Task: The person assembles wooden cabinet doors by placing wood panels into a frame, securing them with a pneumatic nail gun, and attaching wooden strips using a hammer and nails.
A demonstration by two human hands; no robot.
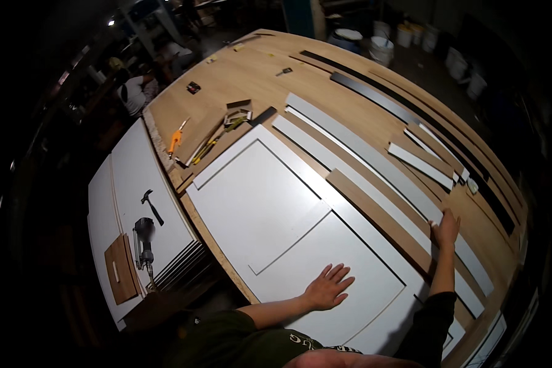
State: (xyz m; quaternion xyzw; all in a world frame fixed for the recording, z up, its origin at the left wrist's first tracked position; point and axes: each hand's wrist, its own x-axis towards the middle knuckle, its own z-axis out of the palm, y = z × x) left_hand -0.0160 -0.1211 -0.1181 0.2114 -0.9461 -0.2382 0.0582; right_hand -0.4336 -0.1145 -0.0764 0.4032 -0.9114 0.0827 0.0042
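Left hand (pixel 329 286) lay flat, palm down, fingers spread, forearm bare. I saw the right hand (pixel 446 229) stretched farther out, arm near straight, dark sleeve at elbow, fingers extended, gripping nothing.

Head view looks steeply down (fisheye) onto workbench (pixel 239 73).

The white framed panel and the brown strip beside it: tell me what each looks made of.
White framed panel, under the left hand: probably painted or laminated board; smooth matte white face, raised flat frame strips, pale raw edge along its near side. Brown strip, by the right hand: wood or wood-look laminate; streaky matte brown, matching the workbench.
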